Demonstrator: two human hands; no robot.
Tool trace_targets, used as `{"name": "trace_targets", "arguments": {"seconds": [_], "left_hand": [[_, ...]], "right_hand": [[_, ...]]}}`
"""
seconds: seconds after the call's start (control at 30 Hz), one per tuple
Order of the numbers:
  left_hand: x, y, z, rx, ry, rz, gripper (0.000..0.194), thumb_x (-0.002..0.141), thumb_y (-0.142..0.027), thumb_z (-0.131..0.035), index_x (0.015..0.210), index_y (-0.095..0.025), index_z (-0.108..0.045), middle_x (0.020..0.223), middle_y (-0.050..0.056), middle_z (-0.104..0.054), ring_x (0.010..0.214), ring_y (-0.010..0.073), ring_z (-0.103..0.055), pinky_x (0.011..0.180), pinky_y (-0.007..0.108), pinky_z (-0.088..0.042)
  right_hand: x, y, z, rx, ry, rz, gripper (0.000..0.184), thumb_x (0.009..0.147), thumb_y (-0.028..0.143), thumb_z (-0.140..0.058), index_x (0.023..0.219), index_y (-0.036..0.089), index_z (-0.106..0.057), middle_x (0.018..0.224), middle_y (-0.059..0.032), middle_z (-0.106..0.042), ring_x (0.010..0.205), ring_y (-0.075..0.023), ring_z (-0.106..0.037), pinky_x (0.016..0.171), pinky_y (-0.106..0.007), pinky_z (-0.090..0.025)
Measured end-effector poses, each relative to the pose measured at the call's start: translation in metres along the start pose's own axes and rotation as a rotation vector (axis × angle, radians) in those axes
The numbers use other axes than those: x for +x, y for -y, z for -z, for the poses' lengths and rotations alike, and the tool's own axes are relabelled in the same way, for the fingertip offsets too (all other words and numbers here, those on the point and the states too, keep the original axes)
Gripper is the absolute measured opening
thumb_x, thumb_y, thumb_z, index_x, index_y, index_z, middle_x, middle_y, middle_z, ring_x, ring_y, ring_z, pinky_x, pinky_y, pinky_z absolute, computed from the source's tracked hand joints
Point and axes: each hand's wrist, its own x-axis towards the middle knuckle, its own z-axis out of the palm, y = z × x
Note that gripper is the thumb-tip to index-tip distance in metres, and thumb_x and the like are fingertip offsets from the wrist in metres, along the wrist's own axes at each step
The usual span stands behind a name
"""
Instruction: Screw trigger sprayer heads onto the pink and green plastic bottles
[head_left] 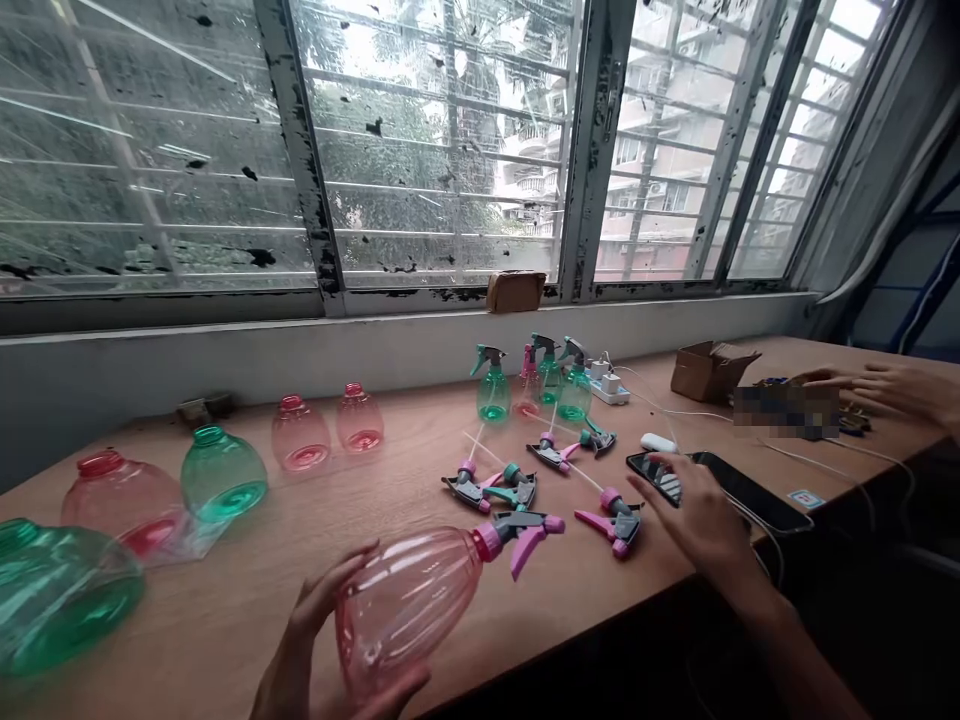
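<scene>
My left hand (315, 650) is wrapped round the base of a pink spray bottle (409, 600) that lies tilted over the near edge of the wooden table (247, 600). A pink and grey trigger head (521, 530) sits on its neck. My right hand (694, 515) rests flat with fingers spread on a black phone (739, 490). Close to its fingers lies a loose pink trigger head (616, 520).
Several loose trigger heads (495, 488) lie mid-table, with assembled green and pink spray bottles (551, 385) behind them. Capless pink and green bottles (221, 475) stand at left. A cardboard box (709, 370), a power strip (609, 388) and another person's hands (881, 385) are at right.
</scene>
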Motion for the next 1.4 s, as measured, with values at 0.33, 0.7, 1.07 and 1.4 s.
{"name": "trace_targets", "arguments": {"seconds": [0.33, 0.7, 1.07, 1.4], "left_hand": [[0.002, -0.002, 0.000, -0.043, 0.045, 0.185, 0.075, 0.077, -0.053, -0.079, 0.139, -0.036, -0.041, 0.144, 0.009, -0.054, 0.134, 0.0420, -0.050, 0.111, 0.059, -0.043], [0.003, -0.003, 0.000, -0.078, 0.047, 0.222, 0.075, 0.075, -0.052, -0.080, 0.140, -0.040, -0.043, 0.142, 0.004, -0.058, 0.132, 0.0388, -0.053, 0.112, 0.056, -0.044], [0.004, -0.003, 0.000, -0.069, 0.039, 0.197, 0.075, 0.075, -0.048, -0.081, 0.140, -0.039, -0.045, 0.142, 0.004, -0.060, 0.130, 0.0371, -0.056, 0.112, 0.052, -0.045], [0.003, -0.002, 0.000, -0.084, 0.069, 0.189, 0.075, 0.077, -0.045, -0.081, 0.141, -0.041, -0.042, 0.144, 0.003, -0.057, 0.133, 0.0357, -0.053, 0.114, 0.050, -0.042]], "right_hand": [[0.029, -0.088, 0.016, -0.607, 0.042, -0.097, 0.073, 0.089, 0.066, -0.045, 0.129, 0.006, -0.059, 0.115, -0.0274, -0.071, 0.111, -0.0478, -0.063, 0.089, -0.061, -0.048], [0.027, -0.096, 0.011, -0.645, -0.010, 0.000, 0.072, 0.085, 0.060, -0.057, 0.131, 0.005, -0.054, 0.120, -0.0263, -0.065, 0.116, -0.0459, -0.056, 0.087, -0.050, -0.052], [0.027, -0.072, 0.014, -0.697, -0.057, 0.104, 0.057, 0.081, 0.046, -0.064, 0.122, 0.008, -0.052, 0.110, -0.0224, -0.061, 0.107, -0.0438, -0.057, 0.084, -0.048, -0.053], [0.028, -0.059, 0.017, -0.735, -0.005, 0.142, 0.066, 0.083, 0.041, -0.067, 0.133, 0.004, -0.044, 0.114, -0.0232, -0.058, 0.106, -0.0406, -0.062, 0.086, -0.045, -0.055]]}}
